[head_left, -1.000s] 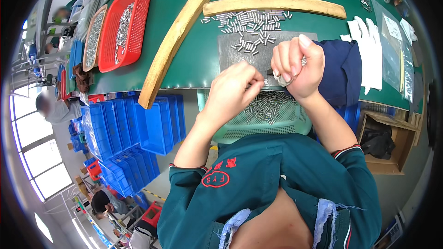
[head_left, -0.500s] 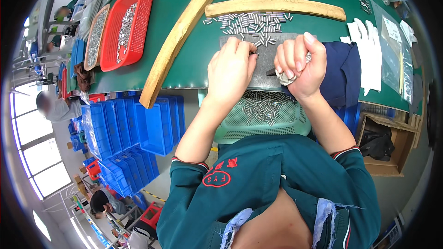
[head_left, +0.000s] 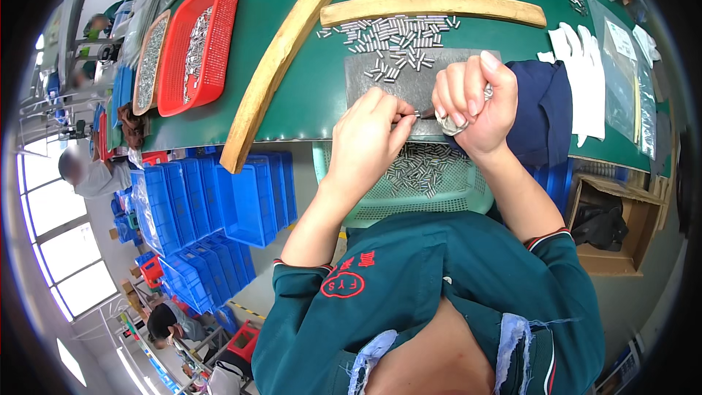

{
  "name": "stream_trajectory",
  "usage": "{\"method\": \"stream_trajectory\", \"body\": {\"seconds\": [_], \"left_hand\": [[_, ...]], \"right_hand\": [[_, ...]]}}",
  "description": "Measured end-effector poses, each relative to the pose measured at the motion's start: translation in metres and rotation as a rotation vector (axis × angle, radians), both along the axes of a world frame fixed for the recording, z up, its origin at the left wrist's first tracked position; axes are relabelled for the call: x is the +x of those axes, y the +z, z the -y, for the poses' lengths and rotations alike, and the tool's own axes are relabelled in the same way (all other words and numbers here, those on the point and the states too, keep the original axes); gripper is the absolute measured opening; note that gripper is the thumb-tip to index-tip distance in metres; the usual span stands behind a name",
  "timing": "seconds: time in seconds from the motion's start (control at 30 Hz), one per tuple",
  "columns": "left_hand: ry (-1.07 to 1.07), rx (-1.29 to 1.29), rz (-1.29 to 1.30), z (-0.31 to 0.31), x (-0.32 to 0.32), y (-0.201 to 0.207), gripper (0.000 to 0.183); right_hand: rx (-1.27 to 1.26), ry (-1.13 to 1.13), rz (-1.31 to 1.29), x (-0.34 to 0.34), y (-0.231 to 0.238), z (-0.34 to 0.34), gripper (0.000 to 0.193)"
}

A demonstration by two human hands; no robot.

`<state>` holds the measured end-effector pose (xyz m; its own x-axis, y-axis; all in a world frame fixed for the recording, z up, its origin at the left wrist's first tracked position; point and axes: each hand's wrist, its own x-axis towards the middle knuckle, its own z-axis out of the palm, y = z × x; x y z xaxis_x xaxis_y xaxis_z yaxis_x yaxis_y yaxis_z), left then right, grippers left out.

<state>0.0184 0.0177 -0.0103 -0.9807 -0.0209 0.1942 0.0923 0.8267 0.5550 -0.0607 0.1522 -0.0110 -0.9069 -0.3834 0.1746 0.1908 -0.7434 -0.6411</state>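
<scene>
My right hand [head_left: 474, 99] is closed in a fist around a small round metal tool [head_left: 453, 126] over the near edge of a grey mat [head_left: 409, 84]. My left hand [head_left: 369, 139] pinches a small dark metal pin [head_left: 424, 113] and holds its tip against that tool. Several loose silver pins [head_left: 398, 33] lie scattered on the mat and on the green table [head_left: 307, 80] beyond it. A pale green basket [head_left: 439, 194] of finished pins sits just below the table edge, under both hands.
Two curved wooden strips [head_left: 289, 51] [head_left: 431, 7] fence the work area. Red trays [head_left: 194, 47] of pins stand at the left, white gloves [head_left: 581, 77] and a dark blue cloth [head_left: 545, 113] at the right. Blue bins [head_left: 212, 212] are stacked beneath. Other people work at the far left.
My left hand reached forward onto the grey mat among the pins, then drew back to the right hand with a pin pinched. The right fist stayed nearly still.
</scene>
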Motion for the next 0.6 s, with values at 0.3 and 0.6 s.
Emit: {"method": "stream_trajectory", "body": {"seconds": [0.3, 0.6], "left_hand": [[0.007, 0.090, 0.019, 0.0015, -0.0001, -0.0037, 0.010], [-0.040, 0.107, -0.002, 0.0046, -0.0004, -0.0037, 0.010]], "right_hand": [[0.056, -0.003, -0.118, 0.0024, -0.0019, 0.0025, 0.048], [-0.066, -0.002, -0.042, -0.0010, -0.0035, 0.0011, 0.047]]}}
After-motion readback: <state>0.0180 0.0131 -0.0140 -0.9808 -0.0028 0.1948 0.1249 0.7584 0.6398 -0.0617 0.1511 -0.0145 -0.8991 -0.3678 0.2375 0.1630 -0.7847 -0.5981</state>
